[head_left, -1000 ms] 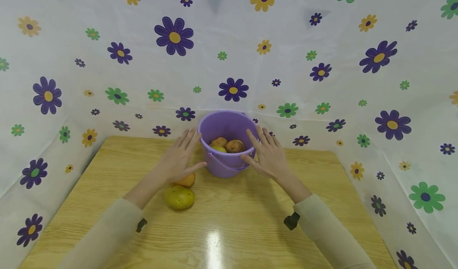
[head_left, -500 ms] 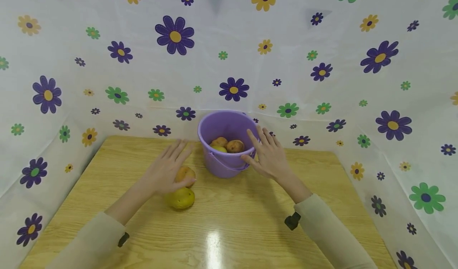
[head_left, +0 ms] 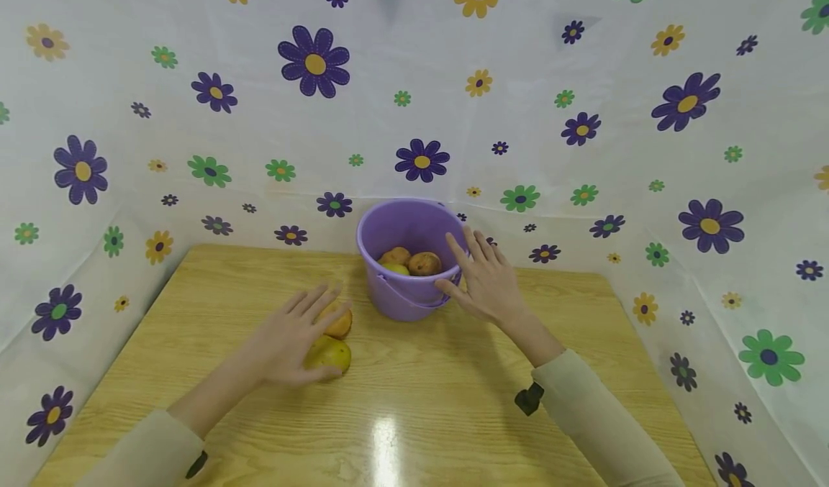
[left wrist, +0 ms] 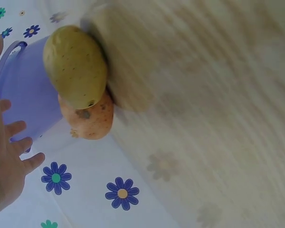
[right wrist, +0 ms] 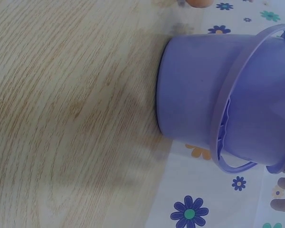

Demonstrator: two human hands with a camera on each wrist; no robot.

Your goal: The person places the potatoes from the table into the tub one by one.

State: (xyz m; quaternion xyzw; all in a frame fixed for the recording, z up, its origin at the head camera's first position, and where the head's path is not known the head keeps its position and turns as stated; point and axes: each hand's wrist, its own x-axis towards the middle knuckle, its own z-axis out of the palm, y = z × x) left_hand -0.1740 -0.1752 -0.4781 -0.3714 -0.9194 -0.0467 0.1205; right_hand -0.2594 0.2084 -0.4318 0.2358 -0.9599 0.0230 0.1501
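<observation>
A purple bucket (head_left: 403, 301) stands at the back middle of the table, two brown potatoes (head_left: 424, 264) and a yellow one (head_left: 396, 268) inside. My right hand (head_left: 487, 285) has its fingers spread at the bucket's right rim. To the left of the bucket, an orange-brown potato (head_left: 340, 324) and a yellow potato (head_left: 335, 354) lie side by side on the wood. My left hand (head_left: 288, 339) hovers with straight, spread fingers over their left side, partly covering both in the head view. In the left wrist view the yellow potato (left wrist: 76, 66) overlaps the orange-brown one (left wrist: 90, 118).
The bucket's handle (right wrist: 223, 104) hangs down its front side. A white sheet printed with flowers (head_left: 369, 113) closes off the back and both sides of the wooden table (head_left: 440, 415). A bright reflection lies near the table's front.
My left hand has moved away from the bucket's left rim, down and to the left, to above the two potatoes on the table. The right hand and bucket have stayed in place.
</observation>
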